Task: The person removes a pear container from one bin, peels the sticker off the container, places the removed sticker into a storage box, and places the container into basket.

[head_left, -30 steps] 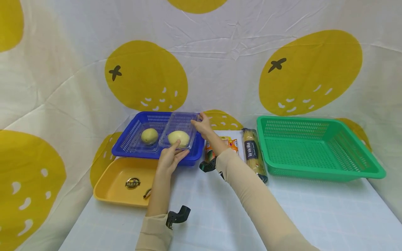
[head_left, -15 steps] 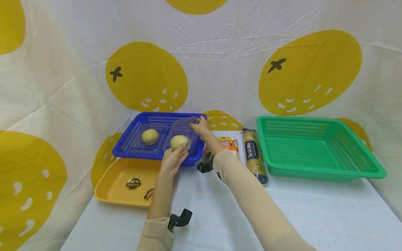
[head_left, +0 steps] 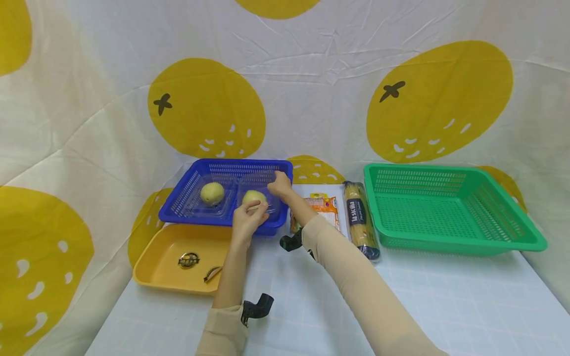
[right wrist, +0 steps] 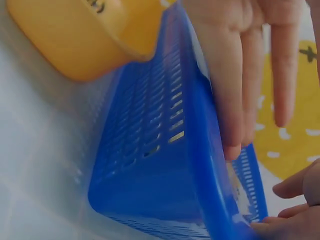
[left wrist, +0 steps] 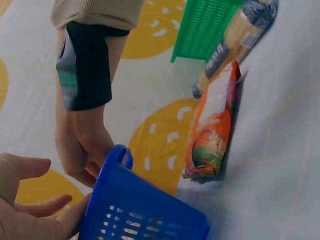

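Note:
Two clear plastic containers, each with a pale yellow melon, sit inside the blue basket point(head_left: 178, 218). The left melon point(head_left: 212, 193) is in plain sight; fingers partly cover the right melon point(head_left: 254, 198). My left hand point(head_left: 248, 220) is over the basket's near rim beside the right container point(head_left: 272, 205), its thumb and fingers apart. In the right wrist view its fingers point straight down into the basket. With bent fingers, my right hand point(head_left: 280, 186) holds that container near its far right edge; the exact contact is hidden.
A yellow tray point(head_left: 153, 264) stands in front of the blue basket. To the right lie an orange packet point(head_left: 327, 207) and a pack of spaghetti point(head_left: 357, 217), beside a green basket point(head_left: 445, 242). Behind hangs a fruit-patterned cloth point(head_left: 311, 113).
The right container with its melon has gone down into the blue basket. My left fingers have come off its near edge and spread; my right hand has lowered at its far side.

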Available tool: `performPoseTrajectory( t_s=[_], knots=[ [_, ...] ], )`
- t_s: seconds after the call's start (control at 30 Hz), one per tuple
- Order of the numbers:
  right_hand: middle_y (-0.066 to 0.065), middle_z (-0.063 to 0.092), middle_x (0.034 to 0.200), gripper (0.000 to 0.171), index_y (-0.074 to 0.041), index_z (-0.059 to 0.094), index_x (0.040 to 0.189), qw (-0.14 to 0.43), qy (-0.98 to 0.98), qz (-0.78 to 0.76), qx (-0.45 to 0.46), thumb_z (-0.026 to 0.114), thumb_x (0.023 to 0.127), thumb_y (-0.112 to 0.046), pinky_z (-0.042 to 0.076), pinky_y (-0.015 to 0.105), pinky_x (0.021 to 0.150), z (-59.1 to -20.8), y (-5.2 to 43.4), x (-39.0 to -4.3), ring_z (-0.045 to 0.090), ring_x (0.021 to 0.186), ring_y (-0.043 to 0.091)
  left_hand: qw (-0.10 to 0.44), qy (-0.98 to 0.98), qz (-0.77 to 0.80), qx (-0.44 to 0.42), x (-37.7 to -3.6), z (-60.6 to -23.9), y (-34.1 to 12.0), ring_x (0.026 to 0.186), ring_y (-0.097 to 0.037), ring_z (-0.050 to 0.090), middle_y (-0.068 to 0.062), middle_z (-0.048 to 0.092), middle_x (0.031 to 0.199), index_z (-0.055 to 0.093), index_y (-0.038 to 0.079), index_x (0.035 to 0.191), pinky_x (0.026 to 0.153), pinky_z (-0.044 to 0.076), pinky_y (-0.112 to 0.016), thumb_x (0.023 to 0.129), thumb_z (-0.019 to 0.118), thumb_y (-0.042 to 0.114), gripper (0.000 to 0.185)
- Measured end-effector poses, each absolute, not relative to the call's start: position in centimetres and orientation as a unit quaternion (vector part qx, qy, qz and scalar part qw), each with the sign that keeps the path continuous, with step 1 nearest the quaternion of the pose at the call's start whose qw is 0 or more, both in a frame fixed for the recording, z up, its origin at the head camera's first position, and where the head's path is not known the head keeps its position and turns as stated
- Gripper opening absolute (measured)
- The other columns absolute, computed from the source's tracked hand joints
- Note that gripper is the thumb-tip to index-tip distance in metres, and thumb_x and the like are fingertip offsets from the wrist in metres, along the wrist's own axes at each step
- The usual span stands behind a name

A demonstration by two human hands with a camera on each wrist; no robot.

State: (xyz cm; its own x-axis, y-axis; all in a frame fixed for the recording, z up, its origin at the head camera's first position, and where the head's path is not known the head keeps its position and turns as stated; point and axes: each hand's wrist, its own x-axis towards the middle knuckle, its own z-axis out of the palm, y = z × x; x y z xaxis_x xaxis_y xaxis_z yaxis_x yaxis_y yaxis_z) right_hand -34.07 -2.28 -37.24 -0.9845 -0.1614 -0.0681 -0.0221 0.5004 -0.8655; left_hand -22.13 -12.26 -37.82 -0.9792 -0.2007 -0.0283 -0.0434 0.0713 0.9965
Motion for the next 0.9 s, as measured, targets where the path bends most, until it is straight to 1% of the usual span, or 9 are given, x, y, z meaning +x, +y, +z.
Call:
performPoseTrajectory(
  t_s=[0.1, 0.13, 0.23, 0.3, 0.43, 0.5, 0.57, 0.73, 0.9],
  knots=[
    [0.020, 0.035, 0.146, 0.058, 0.005, 0.029, 0.144, 0.067, 0.837, -0.541, -0.057, 0.046, 0.089, 0.001, 0.034, 0.039, 0.108, -37.2, -1.4, -33.7, 0.032, 0.135, 0.033, 0.098, -0.789, -0.605, 0.040, -22.9, -38.0, -12.1, 0.104, -0.037, 0.062, -0.023, 0.063, 0.114, 0.057, -0.005, 0.122, 0.088, 0.052, -0.042, 0.088, 0.066, 0.015, 0.041],
    [0.020, 0.036, 0.146, 0.056, 0.005, 0.030, 0.143, 0.067, 0.822, -0.563, -0.056, 0.046, 0.090, 0.001, 0.034, 0.039, 0.108, -37.2, -1.0, -33.5, 0.033, 0.135, 0.033, 0.112, -0.808, -0.578, 0.026, -23.3, -38.1, -12.0, 0.105, -0.036, 0.061, -0.022, 0.063, 0.114, 0.059, -0.004, 0.120, 0.091, 0.051, -0.041, 0.087, 0.067, 0.016, 0.040],
    [0.019, 0.039, 0.144, 0.052, 0.004, 0.031, 0.143, 0.060, 0.779, -0.622, -0.054, 0.046, 0.094, 0.000, 0.035, 0.037, 0.108, -37.3, 0.3, -32.7, 0.037, 0.133, 0.031, 0.141, -0.844, -0.518, -0.019, -24.8, -38.6, -11.8, 0.110, -0.036, 0.057, -0.022, 0.061, 0.115, 0.060, -0.005, 0.117, 0.094, 0.048, -0.044, 0.085, 0.068, 0.013, 0.038],
    [0.020, 0.041, 0.143, 0.049, 0.005, 0.032, 0.142, 0.049, 0.749, -0.658, -0.053, 0.046, 0.095, 0.000, 0.036, 0.036, 0.108, -37.3, 1.4, -31.9, 0.039, 0.132, 0.031, 0.149, -0.863, -0.480, -0.041, -25.7, -39.0, -11.7, 0.111, -0.036, 0.055, -0.022, 0.061, 0.116, 0.060, -0.005, 0.117, 0.096, 0.045, -0.045, 0.083, 0.069, 0.012, 0.039],
    [0.024, 0.043, 0.140, 0.047, 0.008, 0.035, 0.139, 0.014, 0.700, -0.712, -0.059, 0.047, 0.095, 0.002, 0.036, 0.035, 0.107, -37.7, 4.1, -29.9, 0.041, 0.130, 0.034, 0.132, -0.904, -0.402, -0.067, -27.5, -39.5, -11.6, 0.113, -0.036, 0.055, -0.020, 0.061, 0.121, 0.059, -0.004, 0.121, 0.098, 0.044, -0.045, 0.082, 0.071, 0.014, 0.044],
    [0.024, 0.043, 0.139, 0.046, 0.009, 0.036, 0.139, 0.003, 0.689, -0.722, -0.060, 0.047, 0.095, 0.002, 0.036, 0.034, 0.107, -37.9, 5.6, -28.8, 0.041, 0.130, 0.034, 0.108, -0.919, -0.371, -0.077, -28.2, -39.7, -11.6, 0.116, -0.036, 0.054, -0.019, 0.059, 0.124, 0.058, -0.002, 0.123, 0.100, 0.043, -0.045, 0.082, 0.071, 0.014, 0.046],
    [0.024, 0.044, 0.139, 0.046, 0.009, 0.036, 0.138, -0.009, 0.689, -0.722, -0.060, 0.048, 0.095, 0.001, 0.037, 0.033, 0.107, -38.2, 7.3, -27.7, 0.041, 0.129, 0.035, 0.085, -0.931, -0.344, -0.086, -28.8, -39.8, -11.6, 0.121, -0.037, 0.050, -0.019, 0.058, 0.127, 0.057, -0.001, 0.125, 0.104, 0.039, -0.046, 0.083, 0.071, 0.015, 0.046],
    [0.021, 0.044, 0.140, 0.047, 0.006, 0.036, 0.140, -0.021, 0.693, -0.719, -0.049, 0.049, 0.096, -0.002, 0.039, 0.029, 0.104, -38.4, 11.2, -24.9, 0.043, 0.129, 0.029, 0.066, -0.956, -0.269, -0.094, -29.8, -39.8, -11.9, 0.128, -0.038, 0.042, -0.020, 0.057, 0.127, 0.061, 0.003, 0.123, 0.108, 0.030, -0.052, 0.084, 0.070, 0.018, 0.042],
    [0.021, 0.041, 0.142, 0.050, 0.005, 0.033, 0.142, -0.031, 0.671, -0.739, -0.058, 0.051, 0.096, -0.003, 0.041, 0.021, 0.099, -38.1, 14.4, -22.6, 0.041, 0.131, 0.029, 0.049, -0.971, -0.220, -0.084, -30.3, -39.9, -12.2, 0.131, -0.035, 0.037, -0.016, 0.059, 0.127, 0.065, 0.008, 0.120, 0.108, 0.027, -0.053, 0.086, 0.068, 0.025, 0.038]
  ],
)
